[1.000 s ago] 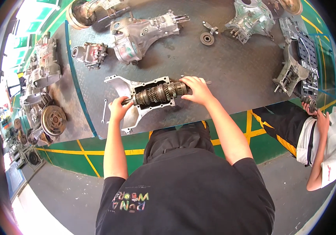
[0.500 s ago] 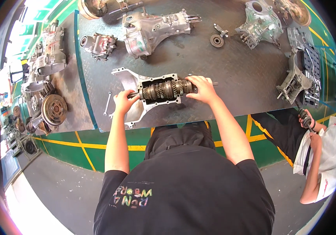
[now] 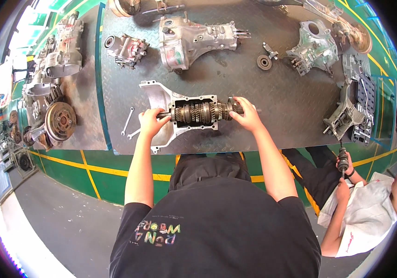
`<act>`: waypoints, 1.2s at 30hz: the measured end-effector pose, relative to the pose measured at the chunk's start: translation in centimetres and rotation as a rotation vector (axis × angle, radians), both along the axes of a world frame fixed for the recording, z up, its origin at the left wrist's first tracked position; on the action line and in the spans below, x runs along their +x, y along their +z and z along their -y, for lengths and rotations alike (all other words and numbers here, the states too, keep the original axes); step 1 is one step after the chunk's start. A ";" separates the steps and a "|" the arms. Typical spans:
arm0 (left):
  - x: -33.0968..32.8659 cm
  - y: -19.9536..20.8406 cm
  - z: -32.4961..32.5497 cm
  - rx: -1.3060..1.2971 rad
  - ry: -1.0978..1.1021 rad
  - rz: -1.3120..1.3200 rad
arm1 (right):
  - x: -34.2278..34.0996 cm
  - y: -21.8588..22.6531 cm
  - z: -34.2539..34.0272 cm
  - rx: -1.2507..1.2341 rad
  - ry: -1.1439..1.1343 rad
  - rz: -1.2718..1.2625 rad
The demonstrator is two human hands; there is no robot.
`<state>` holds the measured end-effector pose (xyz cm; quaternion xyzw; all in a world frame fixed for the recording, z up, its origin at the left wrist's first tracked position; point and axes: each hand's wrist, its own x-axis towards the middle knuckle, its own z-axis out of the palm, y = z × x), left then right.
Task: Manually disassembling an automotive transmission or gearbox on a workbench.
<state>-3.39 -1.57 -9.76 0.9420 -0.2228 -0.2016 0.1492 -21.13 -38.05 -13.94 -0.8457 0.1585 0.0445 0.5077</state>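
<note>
A gear shaft assembly point(image 3: 201, 112), dark steel with several toothed gears, lies crosswise in an open silver gearbox housing half point(image 3: 160, 137). My left hand point(image 3: 152, 122) is closed around the thin left end of the shaft, just outside the housing's cavity. My right hand point(image 3: 248, 117) grips the gears that stick out past the housing's right end, thumb on the near side and fingers over the far side. The thin right tip of the shaft shows beyond that hand. How deep the assembly sits in the cavity is hard to tell.
Two wrenches point(image 3: 128, 121) lie left of the housing. Behind stand a large gearbox case point(image 3: 198, 41), a smaller red-stained unit point(image 3: 126, 50) and a loose gear point(image 3: 264, 62). Rightward are more housings point(image 3: 313, 45). A co-worker's hand point(image 3: 342, 189) holds a geared shaft point(image 3: 343, 160) beside the table.
The view has shifted a little. Both my hands stay on the gear shaft, the right one slightly farther out along its gears. The co-worker appears closer to me, still holding a shaft.
</note>
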 end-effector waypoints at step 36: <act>0.7 0.8 -0.6 -0.120 -0.075 0.079 | 2.2 2.7 -0.6 -0.291 0.167 -0.037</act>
